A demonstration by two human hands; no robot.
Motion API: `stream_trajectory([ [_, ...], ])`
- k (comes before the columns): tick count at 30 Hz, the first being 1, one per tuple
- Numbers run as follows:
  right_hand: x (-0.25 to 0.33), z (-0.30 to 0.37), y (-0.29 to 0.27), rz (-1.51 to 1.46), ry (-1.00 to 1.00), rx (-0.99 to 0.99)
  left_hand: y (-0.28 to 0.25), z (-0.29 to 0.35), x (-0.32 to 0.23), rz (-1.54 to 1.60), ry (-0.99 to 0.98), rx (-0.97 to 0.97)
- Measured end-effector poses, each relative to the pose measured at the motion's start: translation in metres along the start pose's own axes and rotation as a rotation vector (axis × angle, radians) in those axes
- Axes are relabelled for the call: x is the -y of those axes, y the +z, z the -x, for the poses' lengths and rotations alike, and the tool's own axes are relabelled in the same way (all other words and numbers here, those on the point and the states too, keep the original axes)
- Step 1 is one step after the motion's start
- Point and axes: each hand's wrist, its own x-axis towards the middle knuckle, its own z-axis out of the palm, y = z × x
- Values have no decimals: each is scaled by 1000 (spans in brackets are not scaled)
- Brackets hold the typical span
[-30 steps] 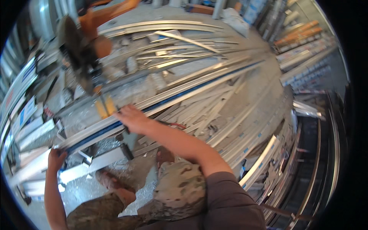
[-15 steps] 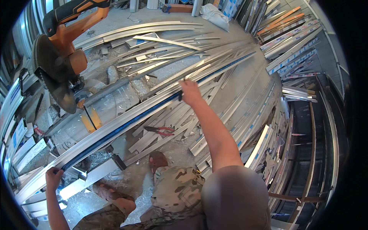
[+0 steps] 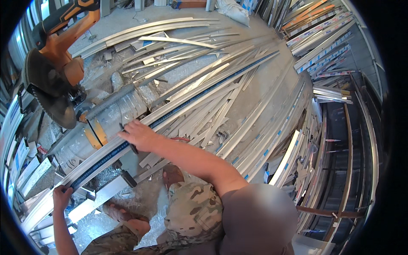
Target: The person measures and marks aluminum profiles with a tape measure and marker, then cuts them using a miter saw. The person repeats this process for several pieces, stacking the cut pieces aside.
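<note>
- Two hands of ours are on the long pale profile (image 3: 175, 106), which lies slantwise in front of the orange saw (image 3: 70, 70), blue strip (image 3: 100, 162) along it.
- Our right hand (image 3: 139, 135) has come back from farther along; it now lies near the saw's yellow plate (image 3: 91, 137), closed on a dark object (image 3: 133, 148) we cannot identify.
- Our left hand (image 3: 62, 196) stays at the near part, fingers drawn in; we cannot tell whether it grips or only rests.
- With both hands nearer together, we judge the near stretch better controlled, the far stretch less so.
</note>
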Motion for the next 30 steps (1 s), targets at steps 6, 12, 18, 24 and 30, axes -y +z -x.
stream_trajectory([
  [6, -91, 74, -64, 133, 259, 130, 0, 8, 27, 46, -15, 21],
  [12, -160, 142, -99, 421, 622, 106, -1, 2, 21, -15, -2, 45],
  [18, -84, 108, -95, 160, 554, -91, -9, 2, -2, -131, -125, 94],
  [24, -11, 77, -68, -391, 449, -463, -8, 4, -6, -180, -106, 106],
  [30, 21, 54, -34, -797, 564, -445, -2, 2, -15, -249, -53, 90],
])
